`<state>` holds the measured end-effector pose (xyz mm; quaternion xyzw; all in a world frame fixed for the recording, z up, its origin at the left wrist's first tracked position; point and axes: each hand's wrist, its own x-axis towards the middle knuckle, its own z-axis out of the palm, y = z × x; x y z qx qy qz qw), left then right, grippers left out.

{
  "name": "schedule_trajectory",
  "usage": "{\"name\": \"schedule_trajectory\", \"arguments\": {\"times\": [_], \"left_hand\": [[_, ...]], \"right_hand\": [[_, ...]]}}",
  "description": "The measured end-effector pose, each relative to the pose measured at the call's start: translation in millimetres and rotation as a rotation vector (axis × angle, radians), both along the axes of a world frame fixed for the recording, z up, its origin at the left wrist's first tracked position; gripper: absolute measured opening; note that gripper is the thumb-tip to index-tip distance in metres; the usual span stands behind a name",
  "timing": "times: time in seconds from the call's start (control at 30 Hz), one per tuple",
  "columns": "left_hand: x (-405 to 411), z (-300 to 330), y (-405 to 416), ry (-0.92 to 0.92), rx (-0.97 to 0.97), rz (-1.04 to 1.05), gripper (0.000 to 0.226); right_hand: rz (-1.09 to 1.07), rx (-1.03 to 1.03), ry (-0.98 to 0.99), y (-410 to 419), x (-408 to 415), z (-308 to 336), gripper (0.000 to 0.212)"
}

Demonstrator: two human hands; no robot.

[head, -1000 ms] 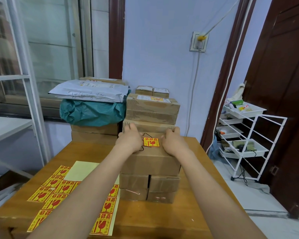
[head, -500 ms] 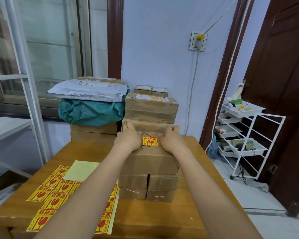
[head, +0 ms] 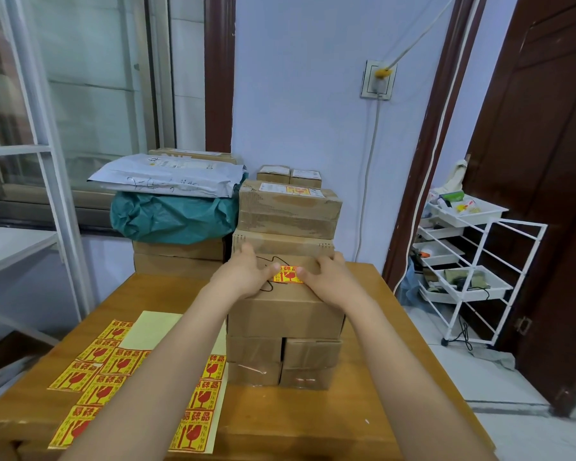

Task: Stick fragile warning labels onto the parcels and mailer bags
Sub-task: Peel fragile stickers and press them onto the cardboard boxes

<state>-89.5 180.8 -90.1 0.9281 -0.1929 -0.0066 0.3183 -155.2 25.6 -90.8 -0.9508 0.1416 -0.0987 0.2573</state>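
A cardboard parcel (head: 285, 314) tops a stack of smaller boxes on the wooden table (head: 373, 404). On its top face lies a yellow-and-red fragile label (head: 288, 275). My left hand (head: 246, 276) rests flat on the parcel top, left of the label, its thumb touching the label's edge. My right hand (head: 328, 281) rests flat on the right side, thumb on the label's other edge. Loose fragile labels (head: 94, 371) and a pale backing sheet (head: 153, 331) with labels lie on the table at the left.
Behind the table stand more boxes (head: 288, 211), a grey mailer bag (head: 170, 176) on a teal bag (head: 173, 217). A white wire trolley (head: 473, 261) stands at the right by a dark door. A window frame is at the left.
Both thumbs have slid inward onto the label's edges. The hands otherwise stay on the parcel top.
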Motion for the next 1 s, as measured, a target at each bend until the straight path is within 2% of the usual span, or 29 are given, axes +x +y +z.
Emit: {"name": "schedule_trajectory", "arguments": {"times": [0.13, 0.3, 0.57, 0.63, 0.73, 0.87, 1.0], "left_hand": [[-6.6, 2.7, 11.0, -0.021, -0.153, -0.002, 0.050], [-19.3, -6.9, 23.5, 0.086, -0.431, 0.072, 0.047], [-42.7, -30.7, 23.4, 0.303, -0.932, 0.226, 0.045], [-48.6, -33.7, 21.3, 0.337, -0.982, 0.233, 0.041], [-54.2, -35.4, 17.5, 0.334, -0.988, 0.207, 0.042], [-60.2, -30.7, 11.7, 0.306, -1.002, 0.181, 0.045], [-74.1, -23.0, 6.5, 0.280, -1.048, 0.113, 0.032]], "right_hand": [[0.032, 0.109, -0.091, -8.5, -9.2, -1.1, 0.050], [-0.025, 0.408, -0.253, -16.3, -25.2, -9.4, 0.051], [-0.052, 0.899, -0.279, -5.5, -51.6, -34.5, 0.047], [-0.075, 0.984, -0.277, -0.2, -54.6, -39.0, 0.046], [-0.079, 0.998, -0.288, 3.5, -55.3, -42.0, 0.059], [-0.073, 1.002, -0.346, 3.5, -60.3, -32.3, 0.056], [-0.087, 1.025, -0.445, -5.6, -67.2, -28.1, 0.053]]}}
